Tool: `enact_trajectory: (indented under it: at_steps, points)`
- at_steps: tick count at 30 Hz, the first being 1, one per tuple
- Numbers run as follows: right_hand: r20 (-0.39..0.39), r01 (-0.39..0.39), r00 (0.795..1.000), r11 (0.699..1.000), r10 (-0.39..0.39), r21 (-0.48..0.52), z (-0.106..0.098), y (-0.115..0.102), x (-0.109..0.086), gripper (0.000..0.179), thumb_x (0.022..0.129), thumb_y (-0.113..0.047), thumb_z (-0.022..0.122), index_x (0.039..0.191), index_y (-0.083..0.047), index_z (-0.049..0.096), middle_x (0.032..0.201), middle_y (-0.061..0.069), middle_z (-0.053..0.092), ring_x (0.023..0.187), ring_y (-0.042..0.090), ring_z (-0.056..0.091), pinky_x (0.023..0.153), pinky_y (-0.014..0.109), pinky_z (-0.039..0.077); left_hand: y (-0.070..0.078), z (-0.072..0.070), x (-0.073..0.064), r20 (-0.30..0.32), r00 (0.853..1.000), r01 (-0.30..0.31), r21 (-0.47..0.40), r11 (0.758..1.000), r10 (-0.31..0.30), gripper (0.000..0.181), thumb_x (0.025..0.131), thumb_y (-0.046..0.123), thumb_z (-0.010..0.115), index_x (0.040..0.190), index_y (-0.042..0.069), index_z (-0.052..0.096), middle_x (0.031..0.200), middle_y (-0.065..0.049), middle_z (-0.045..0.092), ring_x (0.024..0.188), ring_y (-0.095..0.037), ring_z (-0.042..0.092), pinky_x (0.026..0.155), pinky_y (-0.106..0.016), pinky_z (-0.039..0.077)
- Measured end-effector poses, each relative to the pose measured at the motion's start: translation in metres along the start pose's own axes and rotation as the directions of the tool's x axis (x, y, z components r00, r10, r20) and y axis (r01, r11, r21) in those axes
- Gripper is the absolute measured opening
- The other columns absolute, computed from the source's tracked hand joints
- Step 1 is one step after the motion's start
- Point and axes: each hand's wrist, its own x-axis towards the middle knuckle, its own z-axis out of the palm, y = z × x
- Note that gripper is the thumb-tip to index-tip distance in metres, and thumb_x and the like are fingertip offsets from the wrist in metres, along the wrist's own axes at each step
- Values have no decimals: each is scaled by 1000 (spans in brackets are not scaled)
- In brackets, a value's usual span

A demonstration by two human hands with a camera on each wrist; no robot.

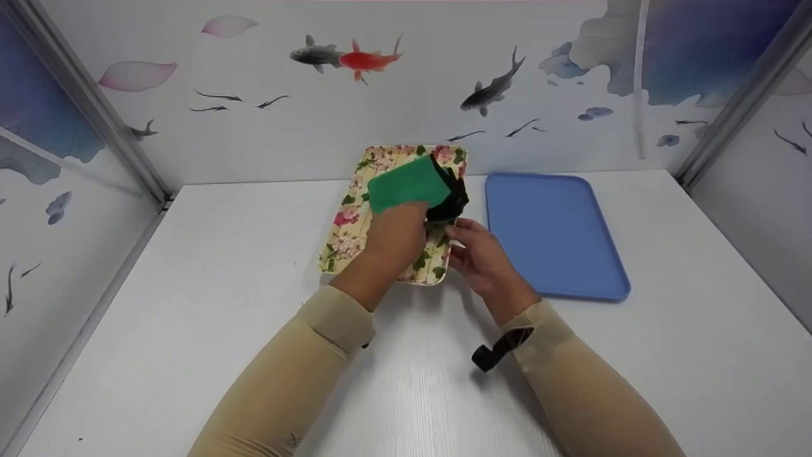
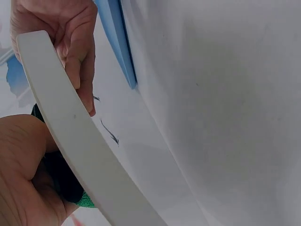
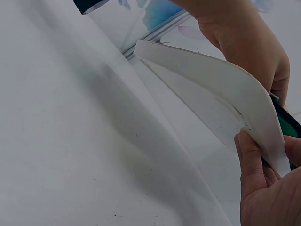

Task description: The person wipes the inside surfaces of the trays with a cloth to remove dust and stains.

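Observation:
A floral-patterned tray (image 1: 352, 235) is raised off the table and tilted, its white underside (image 3: 202, 80) showing in the right wrist view. My right hand (image 1: 479, 260) pinches its right edge, thumb on the upper side and fingers beneath. Over the tray, my left hand (image 1: 396, 235) grips a folded cloth (image 1: 406, 181), green on one face with black bunched layers at its right end. In the left wrist view, part of the black cloth (image 2: 63, 181) sits within the left hand's curled fingers (image 2: 47, 197). The left fingertips are hidden in the head view.
A blue tray (image 1: 552, 235) lies flat on the white table (image 1: 222, 304), just right of the floral one. Behind the table stands a white wall (image 1: 412, 114) with painted fish. Side panels with metal posts (image 1: 124, 120) close in the left and right.

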Motion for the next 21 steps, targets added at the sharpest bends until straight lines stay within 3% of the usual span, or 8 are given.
enact_trajectory:
  at_steps: [3, 8, 15, 21]
  points:
    - [13, 9, 1000, 1000, -10, 7, 0, 1, 0, 36, 108, -12, 50, 143, -9, 45, 98, -2, 63, 73, 11, 60, 67, 23, 54, 5, 1, 1, -7, 1000, -26, 1, 1000, 26, 15, 106, 21, 59, 114, 11, 68, 113, -9, 75, 105, -30, 74, 89, -47, 61]
    - [25, 21, 999, 999, -21, 27, 1, 2, 1, 20, 107, -11, 51, 127, -9, 52, 101, 1, 66, 81, 14, 68, 72, 26, 57, 10, 1, 4, 9, 997, -76, 8, 997, 76, 14, 105, 23, 63, 112, 13, 68, 113, -8, 75, 105, -29, 73, 89, -48, 61]
    - [12, 20, 1000, 1000, -21, 22, 0, 3, 1, 33, 106, -10, 52, 138, -9, 49, 108, 3, 65, 87, 16, 71, 76, 27, 59, 6, -3, 10, 66, 981, -182, -18, 983, 182, 15, 103, 22, 66, 117, 16, 68, 124, -4, 73, 118, -26, 69, 103, -44, 55]
    - [12, 19, 1000, 999, -20, 35, 1, 3, 1, 34, 105, -7, 52, 139, -9, 50, 104, 4, 68, 85, 16, 71, 74, 26, 60, -4, -10, 14, 126, 962, -244, 13, 970, 241, 23, 102, 24, 67, 125, 18, 68, 126, -3, 72, 122, -26, 67, 107, -45, 53]
